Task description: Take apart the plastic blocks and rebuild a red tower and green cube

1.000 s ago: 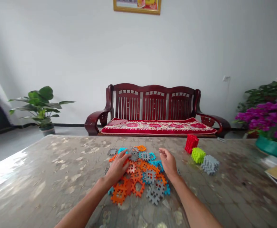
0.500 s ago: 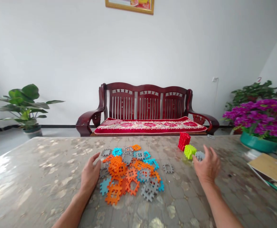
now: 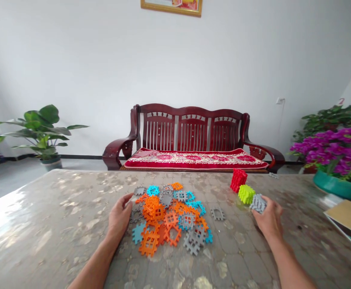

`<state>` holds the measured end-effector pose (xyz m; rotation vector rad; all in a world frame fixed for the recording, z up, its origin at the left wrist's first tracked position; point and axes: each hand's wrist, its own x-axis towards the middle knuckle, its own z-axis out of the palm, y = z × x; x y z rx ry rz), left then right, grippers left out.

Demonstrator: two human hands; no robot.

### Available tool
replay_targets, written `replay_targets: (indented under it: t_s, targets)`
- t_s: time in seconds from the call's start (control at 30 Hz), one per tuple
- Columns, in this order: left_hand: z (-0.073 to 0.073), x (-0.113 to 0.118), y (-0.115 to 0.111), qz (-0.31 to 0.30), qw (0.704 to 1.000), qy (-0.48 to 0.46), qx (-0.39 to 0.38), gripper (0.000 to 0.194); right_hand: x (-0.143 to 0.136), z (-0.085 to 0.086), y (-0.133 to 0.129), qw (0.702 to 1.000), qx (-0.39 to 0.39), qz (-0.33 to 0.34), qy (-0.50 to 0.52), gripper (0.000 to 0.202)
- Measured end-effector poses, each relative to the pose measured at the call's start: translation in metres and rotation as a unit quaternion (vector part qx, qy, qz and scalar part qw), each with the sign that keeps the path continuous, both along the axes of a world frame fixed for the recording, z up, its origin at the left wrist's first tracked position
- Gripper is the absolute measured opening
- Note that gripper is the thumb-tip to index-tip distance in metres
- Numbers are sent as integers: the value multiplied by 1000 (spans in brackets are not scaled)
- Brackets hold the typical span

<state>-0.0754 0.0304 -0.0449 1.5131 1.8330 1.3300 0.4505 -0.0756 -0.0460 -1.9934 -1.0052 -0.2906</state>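
Observation:
My right hand (image 3: 270,218) has its fingers and thumb around a short stack of grey interlocking plastic tiles (image 3: 257,203). Just behind that stands a lime-green tile stack (image 3: 246,194), and behind it a taller red tile stack (image 3: 238,180). My left hand (image 3: 120,214) rests on the table at the left edge of a loose pile of orange tiles (image 3: 149,243), blue tiles (image 3: 138,233) and grey tiles (image 3: 194,240). Its thumb and fingers are apart, with nothing in them. A single grey tile (image 3: 218,214) lies between the pile and my right hand.
The patterned table (image 3: 73,224) spreads around the pile. A small grey piece (image 3: 273,175) lies near its far edge. At the right are purple flowers in a teal pot (image 3: 339,186) and a brown notebook (image 3: 348,216). A wooden bench (image 3: 191,132) stands beyond the table.
My right hand's fingers have closed around the grey stack; half a second ago they were spread more over it. My left hand stays beside the pile. The whole view has shifted slightly.

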Motion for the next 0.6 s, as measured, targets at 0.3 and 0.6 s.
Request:
replay_targets:
  t_s: [0.3, 0.6]
  targets:
    - [9, 4, -8, -2, 999, 33, 12, 47, 2, 0, -1, 997, 14, 4, -78, 57]
    - [4, 6, -6, -8, 998, 35, 47, 41, -75, 23, 7, 985, 34, 157, -68, 53]
